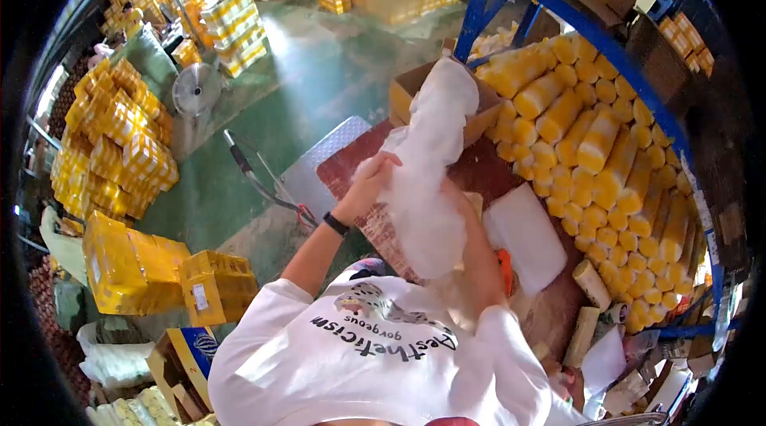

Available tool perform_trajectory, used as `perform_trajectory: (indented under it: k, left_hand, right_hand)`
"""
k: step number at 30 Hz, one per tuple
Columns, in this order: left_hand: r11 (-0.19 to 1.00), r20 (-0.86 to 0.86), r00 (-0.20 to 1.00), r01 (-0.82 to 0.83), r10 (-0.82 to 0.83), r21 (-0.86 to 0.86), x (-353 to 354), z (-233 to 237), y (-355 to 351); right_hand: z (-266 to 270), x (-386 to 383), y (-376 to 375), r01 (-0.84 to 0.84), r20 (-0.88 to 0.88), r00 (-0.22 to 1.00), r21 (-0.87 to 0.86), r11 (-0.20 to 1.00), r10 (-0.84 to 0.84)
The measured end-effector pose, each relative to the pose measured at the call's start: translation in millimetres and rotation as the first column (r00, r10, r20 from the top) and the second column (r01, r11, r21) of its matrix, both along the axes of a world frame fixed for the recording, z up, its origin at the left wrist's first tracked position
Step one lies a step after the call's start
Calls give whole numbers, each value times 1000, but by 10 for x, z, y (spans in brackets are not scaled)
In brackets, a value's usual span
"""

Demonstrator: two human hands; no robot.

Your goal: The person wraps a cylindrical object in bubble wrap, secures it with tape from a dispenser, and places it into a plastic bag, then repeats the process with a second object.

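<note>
A long, bulky bundle of white translucent packing wrap (pixel 435 163) stretches in front of me, away from my chest. My left hand (pixel 373 179), with a dark band on the wrist, has its fingers closed on the wrap's left edge. On the other side my right forearm (pixel 483 258) reaches up against the bundle. My right hand is largely hidden by the wrap, so its fingers do not show. The far end of the wrap lies over an open cardboard box (pixel 405 92) on a dark red table (pixel 351 156).
A white padded sheet (pixel 524 236) and an orange tool-like object (pixel 504 270) lie at the right. Beyond them, yellow-and-white rolls (pixel 614 155) are piled by a blue metal rack (pixel 472 15). Taped yellow cartons (pixel 132 262), a fan (pixel 197 89) and a cart handle (pixel 239 156) stand left.
</note>
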State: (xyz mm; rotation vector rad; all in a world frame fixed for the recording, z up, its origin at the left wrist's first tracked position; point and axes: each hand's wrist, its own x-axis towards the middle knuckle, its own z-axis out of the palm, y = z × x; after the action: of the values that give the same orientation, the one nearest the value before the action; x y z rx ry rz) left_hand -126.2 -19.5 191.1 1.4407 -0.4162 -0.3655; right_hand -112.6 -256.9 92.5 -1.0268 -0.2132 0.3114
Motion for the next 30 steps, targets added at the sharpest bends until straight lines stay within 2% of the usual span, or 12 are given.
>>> perform_trajectory:
  k: [3,5,6,8,10,11,14,16,19,20,23,30]
  left_hand:
    - [989,-171,985,6,-32,-150,-77,-93,-92]
    - [1000,56,998,14,-13,-27,-213,-249,-91]
    - [998,127,991,-45,41,31,-327,-201,-163]
    - [993,-238,971,-1,-28,-120,-275,-545,-241]
    - [994,-77,996,-55,48,-90,-374,-448,-254]
    - [953,-214,973,-138,81,-270,-326,-386,-285]
    - [821,-335,931,-301,143,-485,-205,70,-315]
    - [821,-241,961,-243,132,-517,-203,42,-315]
    - [972,116,971,-196,211,-129,-423,26,-421]
    - [987,306,940,-128,152,-94,-423,64,-398]
    - [958,266,935,-175,234,-226,-508,461,-482]
    - [795,-256,925,-374,281,-478,-116,652,-541]
  right_hand:
    - [75,141,61,452,23,886,190,872,-464]
    - [241,256,124,626,136,759,114,771,-637]
    - [351,290,164,706,192,682,76,704,-705]
    - [501,330,213,791,307,582,3,612,-753]
    - [550,366,252,849,408,497,-47,526,-766]
    - [584,378,269,869,459,462,-63,491,-759]
    - [614,387,296,914,641,379,-145,379,-667]
    - [552,343,288,952,862,304,-281,119,-405]
    - [580,413,240,941,959,279,-262,-217,54]
    - [579,417,233,937,947,301,-271,-220,113]
    - [584,386,224,918,901,386,-354,-179,196]
    - [572,176,254,741,704,646,-671,-21,296]
